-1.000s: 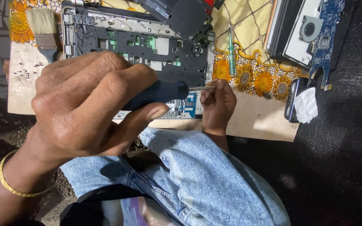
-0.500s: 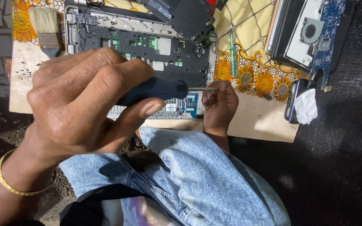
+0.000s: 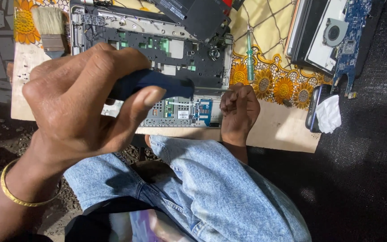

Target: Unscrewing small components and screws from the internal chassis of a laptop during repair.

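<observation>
My left hand (image 3: 81, 98), with a gold bangle on the wrist, is close to the camera and grips the dark blue handle of a screwdriver (image 3: 157, 85). Its thin metal shaft runs right to my right hand (image 3: 240, 110), whose fingers are curled shut around the tip. Both hands hover over the front edge of an opened laptop chassis (image 3: 157, 45), which shows a black inner frame and green and blue circuit parts. My knee in light blue jeans (image 3: 211, 179) is below the hands.
The chassis lies on a wooden board (image 3: 278, 130) over a yellow flowered cloth (image 3: 283, 85). A paint brush (image 3: 50, 27) lies at top left and a green screwdriver (image 3: 249, 54) right of the chassis. At the right are a blue circuit board with fan (image 3: 346, 36) and a phone under white tissue (image 3: 325, 114).
My left hand has shifted the screwdriver handle slightly up and to the left. My right hand stays curled at the tip.
</observation>
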